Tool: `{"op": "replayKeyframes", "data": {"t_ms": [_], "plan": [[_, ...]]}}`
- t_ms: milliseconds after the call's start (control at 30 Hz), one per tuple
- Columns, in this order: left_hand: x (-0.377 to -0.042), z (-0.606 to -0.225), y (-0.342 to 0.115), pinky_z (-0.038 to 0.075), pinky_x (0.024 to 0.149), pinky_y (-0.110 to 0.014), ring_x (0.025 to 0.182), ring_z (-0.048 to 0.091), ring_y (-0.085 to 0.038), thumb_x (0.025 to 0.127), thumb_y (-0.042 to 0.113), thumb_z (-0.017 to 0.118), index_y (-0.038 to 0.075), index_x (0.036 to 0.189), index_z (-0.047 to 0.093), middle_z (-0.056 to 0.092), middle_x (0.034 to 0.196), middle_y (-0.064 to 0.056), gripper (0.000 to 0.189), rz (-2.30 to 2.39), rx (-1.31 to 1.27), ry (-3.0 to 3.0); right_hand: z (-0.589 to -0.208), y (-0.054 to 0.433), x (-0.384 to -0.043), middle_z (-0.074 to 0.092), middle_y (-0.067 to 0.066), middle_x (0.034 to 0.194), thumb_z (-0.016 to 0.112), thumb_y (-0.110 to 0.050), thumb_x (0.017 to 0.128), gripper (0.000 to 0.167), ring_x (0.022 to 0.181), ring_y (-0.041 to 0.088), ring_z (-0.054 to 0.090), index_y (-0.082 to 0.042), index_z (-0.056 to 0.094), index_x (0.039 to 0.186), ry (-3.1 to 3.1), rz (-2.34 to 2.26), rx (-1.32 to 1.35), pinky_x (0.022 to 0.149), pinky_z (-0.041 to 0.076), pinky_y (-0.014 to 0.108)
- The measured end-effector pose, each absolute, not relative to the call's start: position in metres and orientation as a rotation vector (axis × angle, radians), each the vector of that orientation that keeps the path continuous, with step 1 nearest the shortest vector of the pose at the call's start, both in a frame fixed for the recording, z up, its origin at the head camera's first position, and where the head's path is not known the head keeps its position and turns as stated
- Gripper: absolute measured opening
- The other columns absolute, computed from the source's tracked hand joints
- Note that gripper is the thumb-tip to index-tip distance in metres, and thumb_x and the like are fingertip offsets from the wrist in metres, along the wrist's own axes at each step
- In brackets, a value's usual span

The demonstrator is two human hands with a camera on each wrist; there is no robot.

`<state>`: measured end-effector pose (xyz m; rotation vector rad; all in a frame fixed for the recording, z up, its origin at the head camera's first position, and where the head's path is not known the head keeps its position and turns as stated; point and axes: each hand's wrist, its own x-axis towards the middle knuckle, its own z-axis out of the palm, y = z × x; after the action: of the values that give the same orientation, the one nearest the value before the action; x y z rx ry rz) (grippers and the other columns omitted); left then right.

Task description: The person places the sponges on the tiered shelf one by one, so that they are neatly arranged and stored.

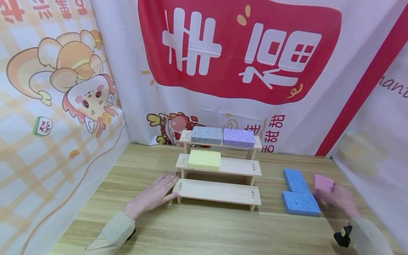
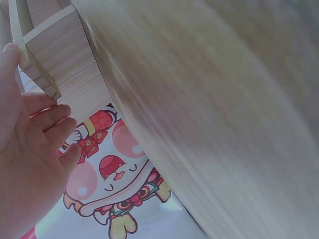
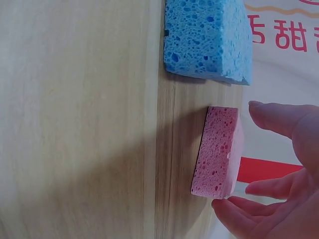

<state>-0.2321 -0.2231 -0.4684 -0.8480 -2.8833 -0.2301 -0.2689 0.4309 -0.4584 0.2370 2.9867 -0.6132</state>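
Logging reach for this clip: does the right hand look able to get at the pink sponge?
Probably yes. The right hand is at the pink sponge, thumb and fingers apart, and nothing visible covers it; the blue sponges lie to its left.

Pink sponge (image 3: 215,152), red-speckled; blue sponges (image 1: 300,203), darker-speckled.

2 beige sleeves (image 1: 113,228), black wrist device (image 1: 343,237)
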Motion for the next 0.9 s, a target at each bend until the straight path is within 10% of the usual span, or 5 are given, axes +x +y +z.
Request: {"op": "replayKeyframes", "data": {"t_ms": [900], "plan": [[-0.233,-0.467,-0.2223,0.029,0.123,-0.053,0.148,0.035,-0.035,0.101,0.052,0.044,0.0,0.153,0.032,0.031,0.16,-0.019,0.074,-0.22,-0.849,-2.872,-0.4565,0.434,-0.2692,0.06,0.031,0.09,0.069,-0.041,0.084,0.069,0.08,0.032,0.058,0.021,0.049,0.105,2.915,-0.628,0.284,0.064,0.053,0.035]]}}
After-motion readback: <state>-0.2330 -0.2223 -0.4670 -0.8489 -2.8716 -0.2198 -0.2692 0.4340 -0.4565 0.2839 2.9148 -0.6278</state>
